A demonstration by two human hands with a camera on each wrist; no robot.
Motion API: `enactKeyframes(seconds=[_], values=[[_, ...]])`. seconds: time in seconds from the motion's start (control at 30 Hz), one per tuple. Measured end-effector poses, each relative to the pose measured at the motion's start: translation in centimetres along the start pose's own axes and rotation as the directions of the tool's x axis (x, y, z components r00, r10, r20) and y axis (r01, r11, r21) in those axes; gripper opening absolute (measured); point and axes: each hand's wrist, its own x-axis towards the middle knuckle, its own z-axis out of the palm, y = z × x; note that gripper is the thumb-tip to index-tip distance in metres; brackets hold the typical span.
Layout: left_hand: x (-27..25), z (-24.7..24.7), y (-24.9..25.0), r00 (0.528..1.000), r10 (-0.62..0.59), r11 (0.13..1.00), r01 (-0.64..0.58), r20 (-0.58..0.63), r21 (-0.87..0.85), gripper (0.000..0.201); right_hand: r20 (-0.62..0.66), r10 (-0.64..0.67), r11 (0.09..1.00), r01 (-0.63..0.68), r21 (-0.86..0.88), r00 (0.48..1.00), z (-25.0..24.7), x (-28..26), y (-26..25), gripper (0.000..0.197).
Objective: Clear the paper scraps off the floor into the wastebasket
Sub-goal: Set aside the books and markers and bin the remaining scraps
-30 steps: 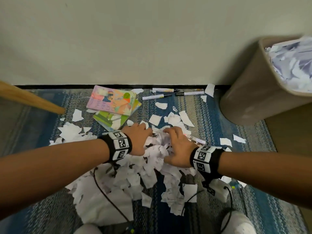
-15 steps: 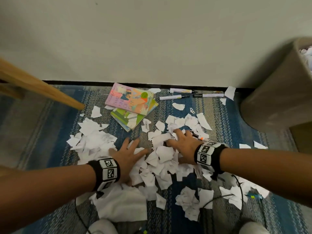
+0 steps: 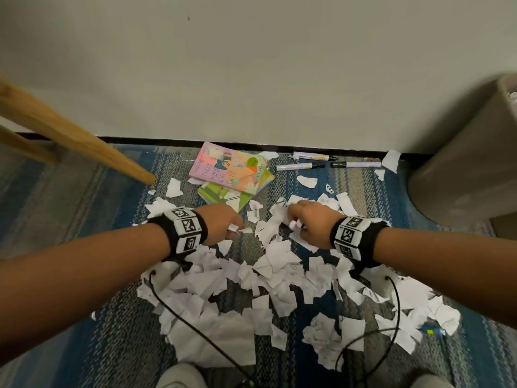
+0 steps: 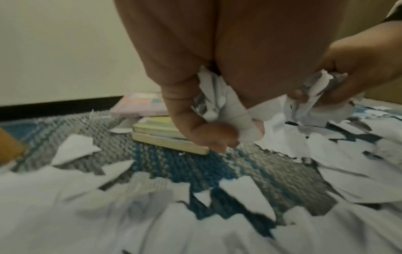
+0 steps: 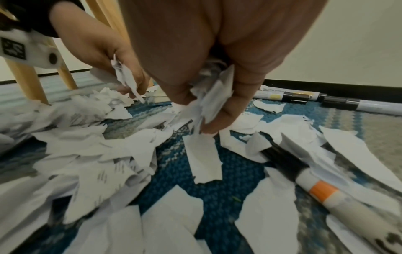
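Torn white paper scraps litter the blue and grey rug in front of me. My left hand is curled round a bunch of scraps, lifted just above the rug. My right hand grips another bunch of scraps close beside it. The tan wastebasket stands at the far right by the wall, with white paper showing at its rim. More scraps lie spread under both hands.
Two books lie stacked near the wall, with three markers beside them. Another marker with an orange band lies among the scraps by my right hand. A wooden furniture leg slants in from the left. Wrist cables trail over the paper.
Both hands were spread flat on the scraps half a second ago; now their fingers have curled round handfuls of paper and lifted slightly. The view has shifted left, away from the wastebasket.
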Motion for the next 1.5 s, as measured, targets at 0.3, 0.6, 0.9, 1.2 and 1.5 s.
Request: enactKeyframes(seconds=[0.3, 0.6, 0.9, 1.2, 1.5], values=[[-2.0, 0.7, -6.6, 0.988, -0.109, 0.956, 0.133, -0.105, 0.261, 0.05, 0.041, -0.102, 0.985, 0.107, -0.139, 0.994, 0.8, 0.5, -1.9, 0.069], [-3.3, 6.1, -10.6, 0.944, -0.328, 0.923, 0.327, -0.028, 0.202, 0.081, 0.139, -0.095, 0.947, 0.133, -0.293, 0.986, 4.6, 1.1, -1.7, 0.09], [-1.8, 4.2, -8.1, 0.989, -0.147, 0.989, 0.146, -0.033, -0.028, 0.053, 0.134, -0.127, 0.961, 0.155, -0.23, 0.983, 3.2, 2.6, -1.9, 0.052], [-0.1, 0.8, -5.7, 0.978, 0.053, 0.993, -0.073, -0.203, -0.094, 0.033, 0.037, -0.122, 0.992, 0.122, -0.017, 0.992, 0.4, 1.6, -0.8, 0.035], [3.1, -6.0, 2.6, 0.824, 0.147, 0.913, -0.325, -0.548, -0.245, 0.02, -0.456, 0.01, 0.958, 0.122, 0.258, 0.89, -8.7, -1.2, 2.2, 0.027]])
